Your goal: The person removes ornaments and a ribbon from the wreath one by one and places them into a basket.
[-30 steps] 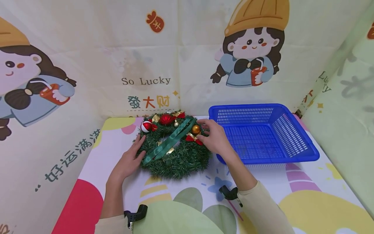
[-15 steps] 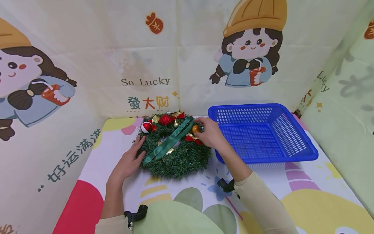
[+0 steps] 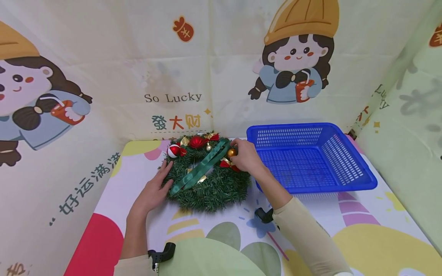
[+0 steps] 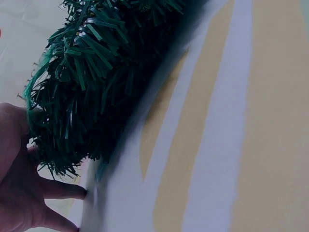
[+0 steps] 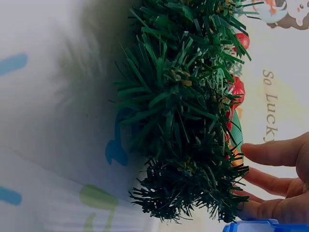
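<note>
A green Christmas wreath point(image 3: 214, 193) lies flat on the table, decorated with a red ball point(image 3: 197, 142), a red-and-white ball point(image 3: 173, 150), bows and a green ribbon point(image 3: 197, 172) stretched diagonally across it. My left hand point(image 3: 153, 191) rests against the wreath's left side, fingers spread; in the left wrist view its fingers point(image 4: 63, 189) reach around the outer needles. At the upper right of the wreath, my right hand point(image 3: 246, 156) pinches the gold ball point(image 3: 232, 153) between thumb and fingers. Its thumb point(image 5: 265, 152) meets the ball's side in the right wrist view.
A blue plastic basket point(image 3: 310, 190) stands to the right of the wreath, close to my right hand. Behind the table hangs a printed cloth wall point(image 3: 228, 76). A patterned cloth point(image 3: 214, 253) covers the table.
My right hand has moved slightly left and its fingers have closed in around the gold ball. The left hand and the wreath stay in place.
</note>
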Action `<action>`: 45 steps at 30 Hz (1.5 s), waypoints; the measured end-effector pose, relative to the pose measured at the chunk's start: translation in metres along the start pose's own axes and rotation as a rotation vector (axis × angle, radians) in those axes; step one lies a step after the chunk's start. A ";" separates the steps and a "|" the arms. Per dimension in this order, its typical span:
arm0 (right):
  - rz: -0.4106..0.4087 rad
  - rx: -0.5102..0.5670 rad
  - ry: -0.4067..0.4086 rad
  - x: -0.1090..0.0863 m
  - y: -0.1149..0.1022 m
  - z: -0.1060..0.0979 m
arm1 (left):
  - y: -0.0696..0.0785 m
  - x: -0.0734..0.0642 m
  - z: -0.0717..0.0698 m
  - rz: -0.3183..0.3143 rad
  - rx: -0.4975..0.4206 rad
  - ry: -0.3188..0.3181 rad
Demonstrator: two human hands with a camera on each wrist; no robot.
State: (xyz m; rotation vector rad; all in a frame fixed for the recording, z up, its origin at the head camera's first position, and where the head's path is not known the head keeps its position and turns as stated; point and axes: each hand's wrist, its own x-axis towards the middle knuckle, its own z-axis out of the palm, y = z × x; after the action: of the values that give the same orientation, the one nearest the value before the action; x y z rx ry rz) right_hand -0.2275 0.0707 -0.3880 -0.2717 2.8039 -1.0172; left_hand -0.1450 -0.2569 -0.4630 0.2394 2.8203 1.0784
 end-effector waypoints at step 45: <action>-0.005 -0.055 0.018 -0.004 -0.007 -0.005 | 0.000 -0.001 0.002 0.008 0.004 0.014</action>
State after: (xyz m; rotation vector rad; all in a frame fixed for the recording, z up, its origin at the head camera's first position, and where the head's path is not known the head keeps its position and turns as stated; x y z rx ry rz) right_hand -0.2236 0.0696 -0.3790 -0.2772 2.8515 -0.9498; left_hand -0.1439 -0.2562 -0.4644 0.2451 2.8371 1.0799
